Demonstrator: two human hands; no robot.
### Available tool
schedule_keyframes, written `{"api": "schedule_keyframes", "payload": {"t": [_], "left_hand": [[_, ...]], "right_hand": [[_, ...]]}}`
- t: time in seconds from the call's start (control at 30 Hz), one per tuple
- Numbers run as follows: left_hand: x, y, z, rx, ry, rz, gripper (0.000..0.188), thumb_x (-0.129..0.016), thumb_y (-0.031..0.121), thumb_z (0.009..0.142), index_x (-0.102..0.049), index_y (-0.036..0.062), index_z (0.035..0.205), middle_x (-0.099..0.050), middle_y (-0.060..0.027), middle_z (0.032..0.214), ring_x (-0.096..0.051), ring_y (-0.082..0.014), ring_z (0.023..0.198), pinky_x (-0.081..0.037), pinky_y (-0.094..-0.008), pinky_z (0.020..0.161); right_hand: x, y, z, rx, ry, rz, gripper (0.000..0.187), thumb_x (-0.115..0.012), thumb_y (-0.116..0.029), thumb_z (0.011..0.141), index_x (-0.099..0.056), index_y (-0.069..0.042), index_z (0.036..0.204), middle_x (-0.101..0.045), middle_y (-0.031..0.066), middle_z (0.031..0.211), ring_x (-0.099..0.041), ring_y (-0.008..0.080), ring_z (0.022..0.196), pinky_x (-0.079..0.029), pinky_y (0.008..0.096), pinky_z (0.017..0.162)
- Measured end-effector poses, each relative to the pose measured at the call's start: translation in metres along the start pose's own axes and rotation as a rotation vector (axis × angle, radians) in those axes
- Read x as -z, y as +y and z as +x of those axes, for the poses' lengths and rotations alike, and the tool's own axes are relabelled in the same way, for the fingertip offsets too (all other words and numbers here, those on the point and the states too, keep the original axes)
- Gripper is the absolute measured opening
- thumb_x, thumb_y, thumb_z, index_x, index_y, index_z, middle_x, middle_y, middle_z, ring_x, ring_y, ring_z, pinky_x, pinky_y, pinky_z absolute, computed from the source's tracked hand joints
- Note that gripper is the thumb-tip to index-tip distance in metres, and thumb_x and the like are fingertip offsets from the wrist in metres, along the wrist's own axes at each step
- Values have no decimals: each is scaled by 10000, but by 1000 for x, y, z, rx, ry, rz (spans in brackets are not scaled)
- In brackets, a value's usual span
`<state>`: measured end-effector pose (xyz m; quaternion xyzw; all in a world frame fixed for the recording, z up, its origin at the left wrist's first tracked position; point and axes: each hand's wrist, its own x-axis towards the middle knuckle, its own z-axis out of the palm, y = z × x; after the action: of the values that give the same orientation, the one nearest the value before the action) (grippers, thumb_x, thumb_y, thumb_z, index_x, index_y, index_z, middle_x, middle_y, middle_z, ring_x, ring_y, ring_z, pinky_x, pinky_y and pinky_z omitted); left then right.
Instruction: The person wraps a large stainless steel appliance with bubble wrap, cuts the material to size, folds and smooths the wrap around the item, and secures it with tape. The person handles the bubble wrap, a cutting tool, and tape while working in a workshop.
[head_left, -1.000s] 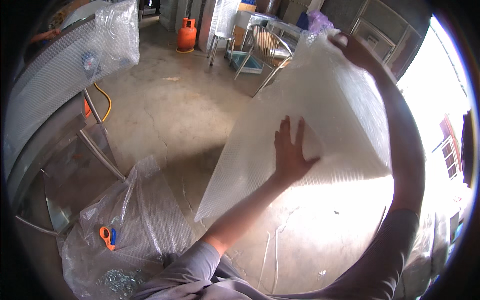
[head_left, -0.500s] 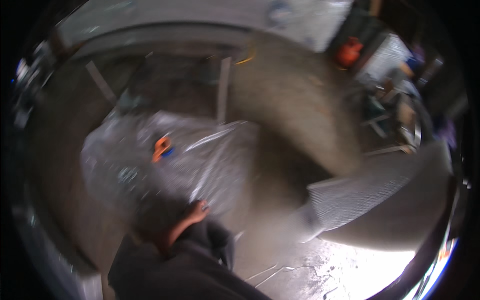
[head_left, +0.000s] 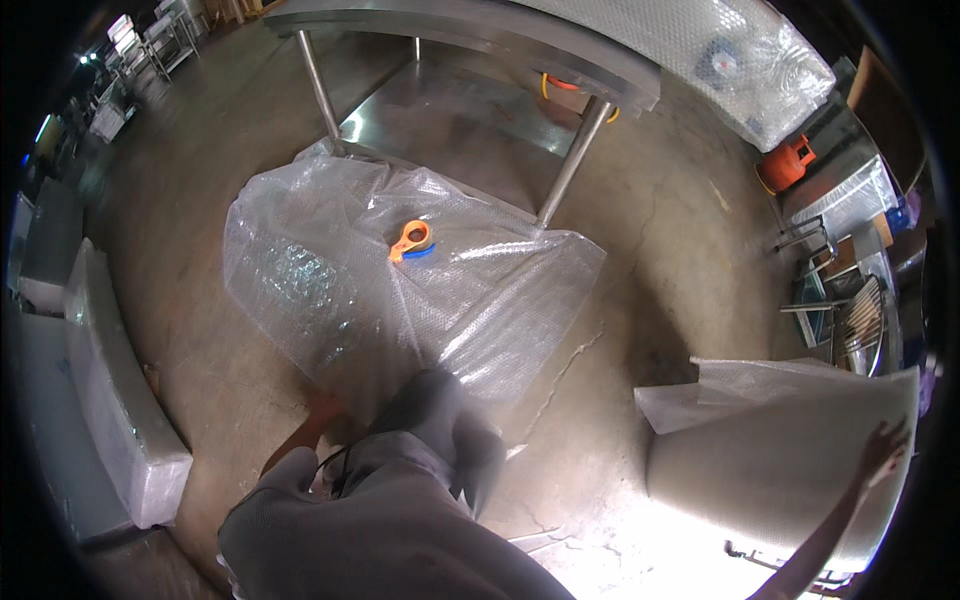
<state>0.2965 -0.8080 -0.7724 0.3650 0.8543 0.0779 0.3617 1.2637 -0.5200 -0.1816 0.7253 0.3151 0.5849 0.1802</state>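
Note:
My right hand [head_left: 885, 442] is far out at the right, fingers over the upper corner of a large white panel [head_left: 770, 470] wrapped in clear film, and holds it on edge on the concrete floor. My left hand [head_left: 318, 418] reaches down to the near edge of a big crumpled sheet of bubble wrap [head_left: 330, 270] spread on the floor. That hand is blurred and partly hidden by my grey-clad knee [head_left: 430, 420], so its grip is unclear. A small orange and blue tool [head_left: 412, 240] lies on the bubble wrap.
A steel table [head_left: 560, 60] with thin legs stands beyond the wrap. An orange gas cylinder [head_left: 785, 165] and wire chairs [head_left: 850, 310] are at the right. White wrapped blocks [head_left: 120, 420] lie along the left.
My view has swung from the raised panel down to the floor. The panel now stands at my right under one hand, and my left hand has left it and dropped to the bubble wrap.

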Motion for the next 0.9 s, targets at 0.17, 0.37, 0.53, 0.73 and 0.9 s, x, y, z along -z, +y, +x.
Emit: {"api": "schedule_keyframes", "payload": {"t": [0.17, 0.37, 0.53, 0.73, 0.9], "left_hand": [[0, 24, -16, -26, 1, -106, 530, -656, 423, 916, -648, 32, 1274, -636, -238, 1281, -582, -413, 1212, -439, -483, 1060], [54, -13, 46, -107, 177, -282, 608, -623, 483, 944, -591, 39, 1358, -528, -240, 1434, -474, -420, 1344, -372, -485, 1129], [68, -46, 177, 6, -160, -144, 965, -599, 663, 890, -282, 41, 1556, -187, -270, 1622, -145, -451, 1505, -180, -568, 1210], [17, -12, 272, 335, -249, -188, 1534, -709, 855, 636, 228, 78, 1570, 284, -343, 1581, 232, -525, 1478, -40, -728, 1153], [-7, 14, 289, 447, -168, -26, 1659, -859, 746, 546, 288, 80, 1541, 332, -348, 1554, 268, -552, 1452, -44, -767, 1120]], "right_hand": [[58, -115, -125, 512, -20, 643, 483, -624, -234, 941, -533, -73, 1387, -467, 197, 1465, -430, 389, 1368, -374, 544, 1108], [187, -259, -297, 890, -586, 929, 435, -620, -325, 918, -602, -63, 1264, -583, 169, 1306, -489, 347, 1283, -426, 500, 1044], [313, -391, -481, 1121, -984, 1180, 482, -706, -450, 889, -661, -111, 1229, -653, 213, 1196, -585, 410, 1162, -463, 518, 1004], [499, -597, -550, 1321, -732, 1550, 529, -650, -472, 919, -663, -46, 1232, -684, 235, 1169, -616, 405, 1159, -474, 479, 1032], [615, -777, -519, 1146, -750, 1642, 713, -728, -300, 886, -401, -182, 1508, -430, 310, 1458, -487, 482, 1301, -443, 535, 1076]]}}
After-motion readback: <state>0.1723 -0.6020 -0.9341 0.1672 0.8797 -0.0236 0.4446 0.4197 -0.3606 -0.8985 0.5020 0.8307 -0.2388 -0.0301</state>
